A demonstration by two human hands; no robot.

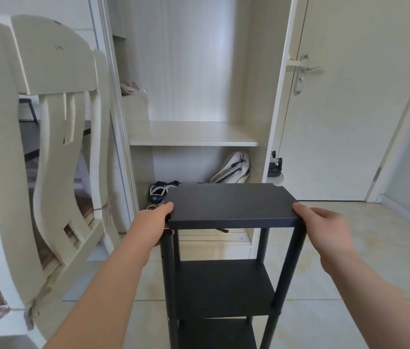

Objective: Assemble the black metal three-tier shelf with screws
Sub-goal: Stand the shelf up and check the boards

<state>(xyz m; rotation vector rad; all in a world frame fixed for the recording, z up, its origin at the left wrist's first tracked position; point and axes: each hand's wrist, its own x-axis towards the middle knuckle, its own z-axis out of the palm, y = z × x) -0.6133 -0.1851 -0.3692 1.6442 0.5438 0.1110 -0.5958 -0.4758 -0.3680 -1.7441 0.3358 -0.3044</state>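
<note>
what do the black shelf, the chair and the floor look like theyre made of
The shelf looks like matte black painted metal: thin flat panels, round tube posts, no grain. The chair is probably wood painted cream, with a chipped mark on its top rail. The floor is likely glazed tile: pale, faintly glossy, with a joint line.

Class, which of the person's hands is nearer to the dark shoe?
Left. The left hand grips the top board of the shelf at the end just in front of the dark shoe; the right hand holds the opposite end, farther away.
</note>
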